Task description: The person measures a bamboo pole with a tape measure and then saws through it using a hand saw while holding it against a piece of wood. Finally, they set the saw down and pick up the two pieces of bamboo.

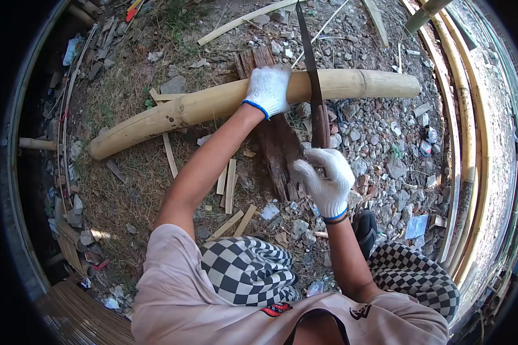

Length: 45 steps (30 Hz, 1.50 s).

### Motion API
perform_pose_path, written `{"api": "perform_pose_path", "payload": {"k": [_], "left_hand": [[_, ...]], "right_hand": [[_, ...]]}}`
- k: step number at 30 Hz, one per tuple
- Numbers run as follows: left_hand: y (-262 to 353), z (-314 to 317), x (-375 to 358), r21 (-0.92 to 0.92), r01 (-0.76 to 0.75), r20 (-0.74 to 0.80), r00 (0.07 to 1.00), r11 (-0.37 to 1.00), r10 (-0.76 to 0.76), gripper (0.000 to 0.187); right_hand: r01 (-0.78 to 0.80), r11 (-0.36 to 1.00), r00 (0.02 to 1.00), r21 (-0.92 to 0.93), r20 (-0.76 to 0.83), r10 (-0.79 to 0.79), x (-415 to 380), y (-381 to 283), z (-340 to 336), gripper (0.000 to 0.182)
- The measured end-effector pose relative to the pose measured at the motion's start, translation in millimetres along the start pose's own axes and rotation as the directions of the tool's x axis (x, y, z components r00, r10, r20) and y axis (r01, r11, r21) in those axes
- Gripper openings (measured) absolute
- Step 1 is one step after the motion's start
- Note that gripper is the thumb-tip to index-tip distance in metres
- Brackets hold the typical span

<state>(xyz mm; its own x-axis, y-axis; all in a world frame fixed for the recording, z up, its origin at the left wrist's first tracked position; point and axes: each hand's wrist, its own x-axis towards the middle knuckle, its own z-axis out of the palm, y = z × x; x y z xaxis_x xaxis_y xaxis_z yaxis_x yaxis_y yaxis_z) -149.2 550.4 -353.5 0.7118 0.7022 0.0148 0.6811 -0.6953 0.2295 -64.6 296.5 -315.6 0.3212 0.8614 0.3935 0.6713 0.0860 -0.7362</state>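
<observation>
A thick bamboo pole (213, 105) lies across a dark, rough wooden board (275, 144). My left hand (269, 89), in a white glove with a blue cuff, is wrapped over the pole just left of the saw. The dark saw (312, 63) lies across the pole, its blade pointing away from me and its handle end toward me. My right hand (328, 178), also gloved, is closed at the near end of the saw, its fingers curled. The glove hides part of the handle.
Rubble and stones (385, 172) cover the ground on the right, dry grass (126, 195) on the left. Split bamboo strips (230, 187) lie near my knees. Long bamboo poles (469, 144) run along the right side. A sandal (365, 230) shows beside my right forearm.
</observation>
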Motion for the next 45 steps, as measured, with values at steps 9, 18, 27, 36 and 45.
{"api": "perform_pose_path", "payload": {"k": [9,18,27,36,45], "left_hand": [[-11,2,3,-0.040,0.029,0.033,0.999,0.999,-0.028,0.069],[-40,-7,-31,0.167,0.116,0.061,0.990,0.979,-0.127,0.078],[6,-16,-15,0.077,0.127,0.247,0.958,0.989,-0.142,0.078],[37,-2,-18,0.134,0.211,0.227,0.944,0.968,-0.237,0.075],[47,-16,-80,0.172,0.269,0.001,0.962,0.948,-0.273,0.065]], "right_hand": [[-0.425,0.842,0.810,-0.332,0.275,0.518,4,47,-4,0.059],[-0.579,0.814,0.701,-0.044,0.483,0.525,33,50,-26,0.025],[-0.583,0.803,0.589,0.125,0.745,0.312,80,56,-111,0.042],[-0.319,0.907,0.930,0.274,0.273,0.245,13,100,-71,0.015],[-0.043,0.981,0.975,0.190,0.221,0.000,-6,90,-77,0.015]]}}
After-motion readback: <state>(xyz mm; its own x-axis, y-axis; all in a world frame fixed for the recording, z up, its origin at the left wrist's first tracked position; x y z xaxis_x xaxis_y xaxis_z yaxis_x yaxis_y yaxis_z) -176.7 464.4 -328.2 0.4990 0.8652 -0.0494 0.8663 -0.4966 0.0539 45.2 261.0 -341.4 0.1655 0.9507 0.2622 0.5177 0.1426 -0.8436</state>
